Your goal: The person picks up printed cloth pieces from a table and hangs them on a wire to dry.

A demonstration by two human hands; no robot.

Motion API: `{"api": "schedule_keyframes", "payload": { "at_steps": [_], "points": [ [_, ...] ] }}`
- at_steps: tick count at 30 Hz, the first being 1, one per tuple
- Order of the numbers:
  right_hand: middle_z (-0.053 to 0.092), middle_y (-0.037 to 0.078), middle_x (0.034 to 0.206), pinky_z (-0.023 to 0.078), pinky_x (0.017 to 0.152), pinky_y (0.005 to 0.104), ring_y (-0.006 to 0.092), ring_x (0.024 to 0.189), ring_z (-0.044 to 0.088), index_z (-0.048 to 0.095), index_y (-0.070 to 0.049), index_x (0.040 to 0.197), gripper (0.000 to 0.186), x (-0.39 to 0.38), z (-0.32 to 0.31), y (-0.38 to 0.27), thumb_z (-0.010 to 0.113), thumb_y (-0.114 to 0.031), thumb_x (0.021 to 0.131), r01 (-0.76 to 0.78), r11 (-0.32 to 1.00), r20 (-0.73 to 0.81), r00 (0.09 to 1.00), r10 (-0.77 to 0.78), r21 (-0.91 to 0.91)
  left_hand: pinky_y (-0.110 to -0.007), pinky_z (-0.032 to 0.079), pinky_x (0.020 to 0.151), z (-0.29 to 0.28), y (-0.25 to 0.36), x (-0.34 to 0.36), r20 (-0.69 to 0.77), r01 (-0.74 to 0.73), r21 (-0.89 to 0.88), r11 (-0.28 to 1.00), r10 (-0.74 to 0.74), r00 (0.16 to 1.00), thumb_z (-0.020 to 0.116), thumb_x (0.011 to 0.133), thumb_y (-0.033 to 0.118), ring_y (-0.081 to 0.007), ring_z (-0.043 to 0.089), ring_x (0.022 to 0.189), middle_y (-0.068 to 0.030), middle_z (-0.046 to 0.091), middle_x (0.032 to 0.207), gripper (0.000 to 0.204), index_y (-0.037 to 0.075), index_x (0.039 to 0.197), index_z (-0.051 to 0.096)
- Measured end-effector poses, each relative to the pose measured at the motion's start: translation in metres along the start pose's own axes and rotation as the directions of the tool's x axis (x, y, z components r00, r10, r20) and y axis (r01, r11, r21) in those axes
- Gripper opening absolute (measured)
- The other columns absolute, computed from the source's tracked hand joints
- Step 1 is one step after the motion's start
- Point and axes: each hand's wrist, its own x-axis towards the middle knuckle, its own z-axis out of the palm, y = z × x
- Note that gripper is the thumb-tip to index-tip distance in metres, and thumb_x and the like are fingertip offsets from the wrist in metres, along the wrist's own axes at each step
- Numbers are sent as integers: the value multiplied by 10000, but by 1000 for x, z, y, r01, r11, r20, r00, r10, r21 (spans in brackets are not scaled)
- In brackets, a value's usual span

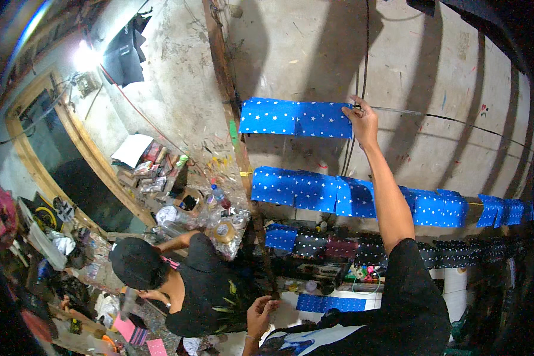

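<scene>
My right hand (362, 121) is raised, thumb and fingers pinched on the right end of a blue star-printed sheet (325, 120). That sheet hangs from the upper line, next to another blue star-printed sheet (268, 117) nearer the wooden post. Whether they are cloth or paper I cannot tell. Low in front of my body is my left hand (261, 317), its fingers curled together; anything inside them is hidden. Below my raised arm, a row of similar blue sheets (296, 190) hangs along a second line.
A wooden post (231, 101) stands left of the sheets. Darker dotted sheets (311, 244) hang lower down. To the left, a person in a black cap (137, 264) bends over a cluttered bench. A lit bulb (86, 57) hangs by the door frame (80, 139). Boxes (154, 169) are piled near the wall.
</scene>
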Motion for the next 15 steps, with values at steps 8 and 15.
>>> {"api": "schedule_keyframes", "payload": {
  "at_steps": [8, 15],
  "points": [
    [666, 59, 808, 451, 596, 214, 79, 705, 583, 567, -38, 1208, 425, 6, -7, 14, 701, -65, 806, 18, 999, 71, 997, -20, 31, -302, 526, 794, 1, 10, -8, 26, -68, 211, 975, 64, 998, 553, 916, 92, -196, 655, 887, -159, 673, 967, 233, -68, 1086, 543],
    [684, 74, 903, 485, 682, 255, 119, 781, 624, 530, -68, 1272, 455, -14, -18, -11, 671, -125, 844, 62, 985, -6, 998, -64, -163, -291, 521, 785, -2, -3, -6, -55, 9, 121, 993, -3, 998, 575, 903, 95, -184, 654, 880, -148, 675, 951, 233, -58, 1079, 565]
  ]
}}
